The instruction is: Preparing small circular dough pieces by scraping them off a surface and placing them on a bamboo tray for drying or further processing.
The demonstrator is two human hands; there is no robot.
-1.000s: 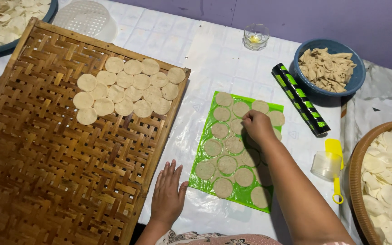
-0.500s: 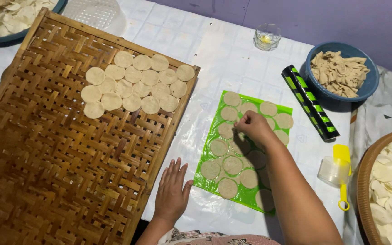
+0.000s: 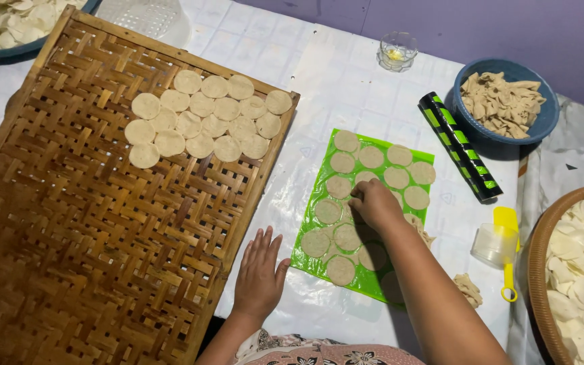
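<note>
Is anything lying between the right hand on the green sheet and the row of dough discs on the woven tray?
Nothing visible blocks that path. The right hand rests on the dough discs of the green sheet; between it and the woven tray is only bare white table cover. The left hand lies flat nearer the person, below that line.

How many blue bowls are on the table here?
2. One blue bowl holding pale dough scraps stands at the far right, beside the striped roller. A second blue bowl is in the top left corner, cut off by the frame.
</note>
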